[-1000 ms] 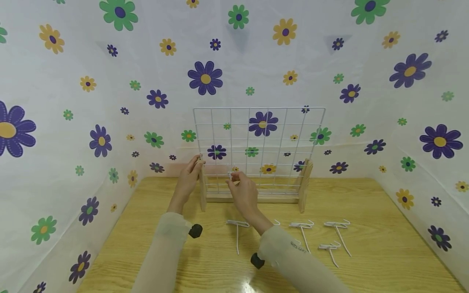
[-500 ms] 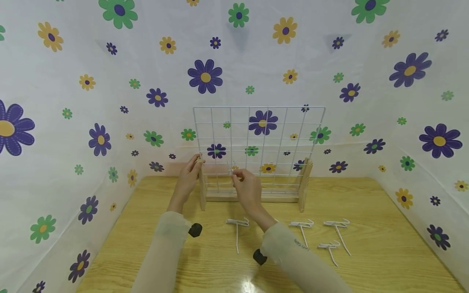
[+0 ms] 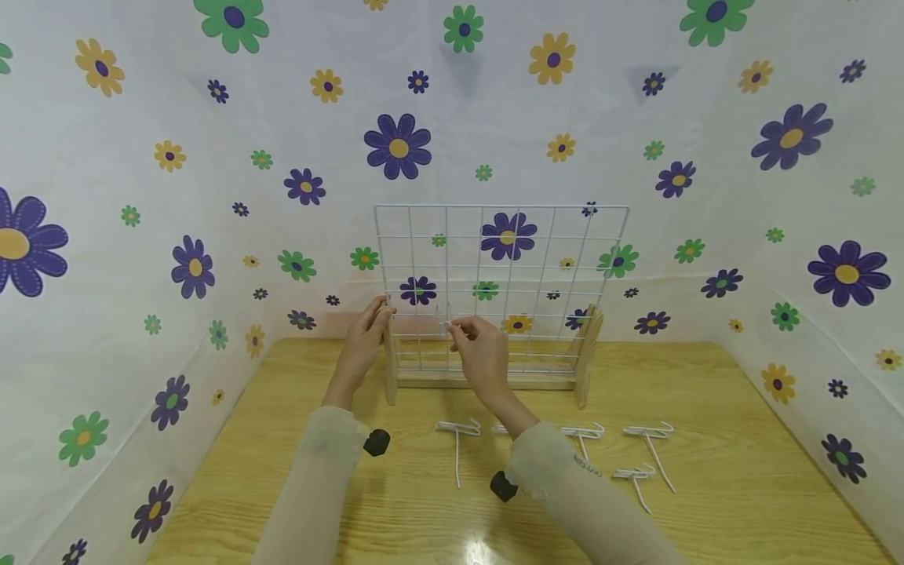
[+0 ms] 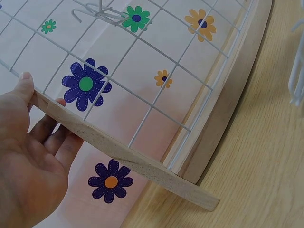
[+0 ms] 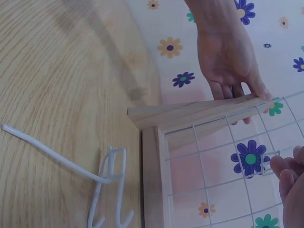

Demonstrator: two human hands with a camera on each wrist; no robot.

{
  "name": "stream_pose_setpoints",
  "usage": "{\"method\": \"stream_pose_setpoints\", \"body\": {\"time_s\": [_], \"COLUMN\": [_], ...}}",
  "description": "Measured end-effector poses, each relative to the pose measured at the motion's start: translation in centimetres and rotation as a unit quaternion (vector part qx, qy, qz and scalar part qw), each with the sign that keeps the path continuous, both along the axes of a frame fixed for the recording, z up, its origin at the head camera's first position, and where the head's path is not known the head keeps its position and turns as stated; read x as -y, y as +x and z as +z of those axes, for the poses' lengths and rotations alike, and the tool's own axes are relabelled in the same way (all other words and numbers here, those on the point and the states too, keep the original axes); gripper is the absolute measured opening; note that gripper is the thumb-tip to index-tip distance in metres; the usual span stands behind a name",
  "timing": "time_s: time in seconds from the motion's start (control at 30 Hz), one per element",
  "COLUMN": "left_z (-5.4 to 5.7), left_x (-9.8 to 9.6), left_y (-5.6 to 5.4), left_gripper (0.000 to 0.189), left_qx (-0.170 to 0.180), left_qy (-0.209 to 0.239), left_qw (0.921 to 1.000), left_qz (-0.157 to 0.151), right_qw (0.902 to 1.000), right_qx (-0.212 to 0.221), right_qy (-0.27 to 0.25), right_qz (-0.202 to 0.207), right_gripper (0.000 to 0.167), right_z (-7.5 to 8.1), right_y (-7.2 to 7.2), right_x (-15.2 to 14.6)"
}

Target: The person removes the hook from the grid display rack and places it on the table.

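My left hand (image 3: 363, 333) grips the top of the left wooden upright (image 4: 104, 145) of a stand, thumb on one side and fingers on the other. A white wire grid panel (image 3: 501, 206) stands upright in this wooden stand (image 3: 589, 353). In front of the grid's lower left part, my right hand (image 3: 483, 357) pinches a white wire display hook (image 5: 266, 164) between thumb and fingers. The hook's prongs (image 4: 97, 14) lie against the grid wires in the left wrist view; whether they are hooked over a wire I cannot tell.
Several white wire hooks lie on the wooden table (image 3: 282, 502): one at the left (image 3: 457, 455), a pair at the right (image 3: 655, 451), others partly behind the right forearm. A flower-patterned sheet (image 3: 480, 118) encloses the back and sides.
My right hand has shifted slightly up and to the right at the grid, still pinching the hook. The left hand keeps its hold on the upright.
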State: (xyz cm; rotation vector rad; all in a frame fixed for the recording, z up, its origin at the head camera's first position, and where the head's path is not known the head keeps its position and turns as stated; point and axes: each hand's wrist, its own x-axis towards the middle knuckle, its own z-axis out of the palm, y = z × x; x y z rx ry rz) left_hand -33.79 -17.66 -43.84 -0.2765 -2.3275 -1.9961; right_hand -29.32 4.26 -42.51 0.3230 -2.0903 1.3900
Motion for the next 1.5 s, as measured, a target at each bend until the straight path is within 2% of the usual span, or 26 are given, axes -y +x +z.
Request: {"method": "stream_pose_setpoints", "body": {"time_s": [0.2,0.23,0.43,0.47,0.8,0.93,1.2,1.5], "left_z": [0.0,0.3,0.3,0.0,0.0,0.0,-0.1,-0.2], "left_x": [0.0,-0.1,-0.1,0.0,0.0,0.0,0.0,0.0], "left_y": [-0.1,0.2,0.1,-0.2,-0.1,-0.1,-0.1,-0.2], "left_gripper": [0.057,0.057,0.056,0.057,0.058,0.058,0.058,0.059], "left_qx": [0.004,0.010,0.013,0.009,0.006,0.002,0.005,0.010], "left_qy": [-0.007,-0.008,-0.007,-0.008,-0.011,-0.010,-0.011,-0.010], "left_qw": [1.0000,0.9999,0.9999,0.9999,0.9999,0.9999,0.9999,0.9999], "left_qz": [0.001,0.000,0.001,0.002,-0.003,-0.003,-0.002,0.000], "right_qw": [0.9992,0.9989,0.9968,0.9964,0.9935,0.9940,0.9936,0.9941], "right_qx": [-0.023,-0.023,-0.007,-0.007,-0.015,-0.024,-0.011,-0.016], "right_qy": [-0.022,-0.027,-0.052,-0.055,-0.087,-0.081,-0.083,-0.079], "right_qz": [0.024,0.030,0.061,0.064,0.072,0.069,0.076,0.073], "right_gripper": [0.006,0.006,0.008,0.008,0.010,0.009,0.009,0.011], "right_z": [0.6,0.7,1.5,1.6,2.6,3.1,4.0,4.2], "right_y": [0.3,0.4,1.0,1.1,1.8,2.3,3.3,4.4], "right_x": [-0.3,-0.4,-0.7,-0.7,-1.2,-1.7,-3.0,-4.5]}}
